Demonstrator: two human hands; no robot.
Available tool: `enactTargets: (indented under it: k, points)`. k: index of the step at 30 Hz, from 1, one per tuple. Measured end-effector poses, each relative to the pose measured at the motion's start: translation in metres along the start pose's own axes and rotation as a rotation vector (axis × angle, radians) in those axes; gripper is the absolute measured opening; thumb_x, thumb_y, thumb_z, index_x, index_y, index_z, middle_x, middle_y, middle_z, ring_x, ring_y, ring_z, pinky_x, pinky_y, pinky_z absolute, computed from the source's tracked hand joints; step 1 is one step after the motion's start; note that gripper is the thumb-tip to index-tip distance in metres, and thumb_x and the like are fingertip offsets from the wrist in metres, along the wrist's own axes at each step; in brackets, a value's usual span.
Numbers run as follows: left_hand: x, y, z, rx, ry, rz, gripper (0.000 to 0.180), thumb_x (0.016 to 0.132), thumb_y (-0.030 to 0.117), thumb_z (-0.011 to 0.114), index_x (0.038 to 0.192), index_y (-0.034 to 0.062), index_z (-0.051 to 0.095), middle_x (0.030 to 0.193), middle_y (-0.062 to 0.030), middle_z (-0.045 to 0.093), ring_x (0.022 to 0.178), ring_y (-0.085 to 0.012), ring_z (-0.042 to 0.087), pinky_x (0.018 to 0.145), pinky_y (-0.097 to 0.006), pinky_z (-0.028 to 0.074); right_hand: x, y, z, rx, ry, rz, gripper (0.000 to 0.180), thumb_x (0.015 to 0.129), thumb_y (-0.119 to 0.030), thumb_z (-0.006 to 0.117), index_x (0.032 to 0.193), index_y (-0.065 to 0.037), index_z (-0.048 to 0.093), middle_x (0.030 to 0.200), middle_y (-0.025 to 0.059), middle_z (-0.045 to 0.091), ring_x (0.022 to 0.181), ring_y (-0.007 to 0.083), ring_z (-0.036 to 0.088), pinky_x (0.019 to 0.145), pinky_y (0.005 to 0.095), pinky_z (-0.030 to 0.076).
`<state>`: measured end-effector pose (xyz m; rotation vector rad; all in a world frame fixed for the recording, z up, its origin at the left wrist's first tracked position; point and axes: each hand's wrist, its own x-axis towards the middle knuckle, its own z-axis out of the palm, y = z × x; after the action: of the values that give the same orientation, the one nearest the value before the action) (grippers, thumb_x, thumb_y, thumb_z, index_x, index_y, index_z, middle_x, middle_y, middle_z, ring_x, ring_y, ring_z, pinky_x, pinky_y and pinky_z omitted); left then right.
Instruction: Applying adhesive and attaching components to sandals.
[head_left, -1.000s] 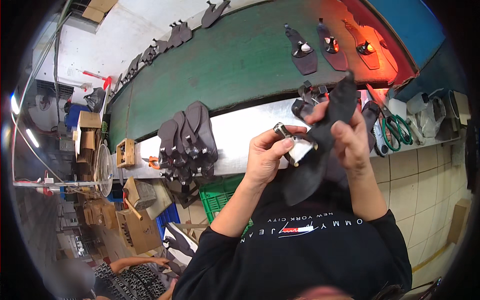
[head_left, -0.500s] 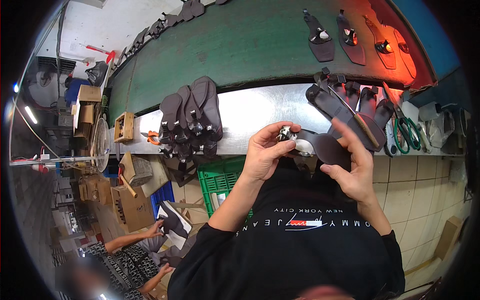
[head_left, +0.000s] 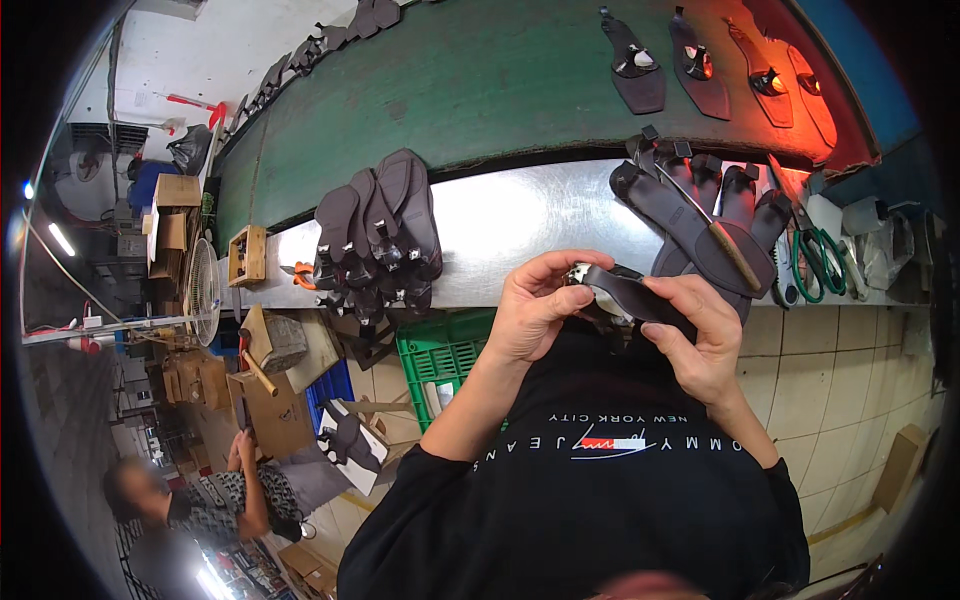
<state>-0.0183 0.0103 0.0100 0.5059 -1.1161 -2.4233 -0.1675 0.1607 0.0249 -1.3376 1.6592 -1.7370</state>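
Between both hands, close against the chest, a dark sandal strap (head_left: 640, 297) is pinched: left hand (head_left: 535, 305) grips its metal buckle end, right hand (head_left: 700, 335) clasps the other; beyond, soles (head_left: 700, 215) cover the counter (head_left: 510, 225).

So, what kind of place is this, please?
Probably a shoe workshop. The hands hold a dark sandal strap over a metal bench; stacks of dark soles lie on it, more sandal parts lie on the green belt, and scissors lie nearby.
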Motion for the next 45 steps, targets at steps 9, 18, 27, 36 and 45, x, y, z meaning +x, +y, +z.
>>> enactTargets:
  k: [9, 18, 27, 36, 45]
  points:
    - [0.001, 0.001, 0.003, -0.030, 0.016, -0.010, 0.032, 0.080, -0.005, 0.062, 0.111, -0.0038, 0.060, 0.112, -0.0148, 0.062, 0.092, -0.0178, 0.064, 0.078, -0.034, 0.058, 0.000, 0.003, 0.000, 0.014, -0.010, 0.019, 0.042, 0.068, 0.003, 0.071, 0.110, -0.002, 0.066, 0.091, 0.0102, 0.063, 0.080, 0.0195, 0.060, 0.072, 0.0268, 0.047]
    - [0.002, 0.003, 0.004, -0.033, 0.010, -0.020, 0.032, 0.079, -0.005, 0.062, 0.111, -0.0045, 0.061, 0.112, -0.0139, 0.063, 0.092, -0.0171, 0.064, 0.078, -0.033, 0.058, 0.001, 0.004, 0.001, 0.044, -0.010, 0.022, 0.042, 0.069, 0.004, 0.070, 0.110, -0.002, 0.066, 0.088, 0.0099, 0.063, 0.078, 0.0189, 0.059, 0.070, 0.0264, 0.046]
    - [0.001, 0.002, 0.000, 0.178, 0.034, 0.054, 0.045, 0.078, 0.002, 0.067, 0.118, -0.0111, 0.055, 0.119, -0.0208, 0.059, 0.100, -0.0234, 0.063, 0.082, -0.033, 0.057, 0.003, -0.005, -0.001, -0.073, -0.036, 0.036, 0.040, 0.071, 0.003, 0.067, 0.110, -0.003, 0.066, 0.078, 0.0083, 0.058, 0.068, 0.0170, 0.055, 0.063, 0.0259, 0.044]
    - [-0.002, 0.005, 0.007, 0.216, 0.026, 0.046, 0.038, 0.075, -0.004, 0.067, 0.114, -0.0039, 0.063, 0.119, -0.0149, 0.061, 0.102, -0.0177, 0.060, 0.080, -0.025, 0.050, 0.008, -0.017, -0.005, -0.236, -0.060, -0.009, 0.039, 0.068, 0.000, 0.069, 0.107, -0.006, 0.068, 0.072, 0.0074, 0.053, 0.062, 0.0191, 0.053, 0.055, 0.0288, 0.042]
    - [0.000, -0.003, 0.000, 0.298, -0.132, 0.273, 0.041, 0.074, -0.009, 0.063, 0.114, -0.0010, 0.064, 0.120, -0.0232, 0.059, 0.108, -0.0250, 0.060, 0.085, -0.029, 0.050, 0.010, -0.021, -0.006, -0.328, -0.084, -0.061, 0.038, 0.065, -0.003, 0.071, 0.103, -0.008, 0.068, 0.072, 0.0067, 0.053, 0.061, 0.0217, 0.053, 0.054, 0.0313, 0.043]
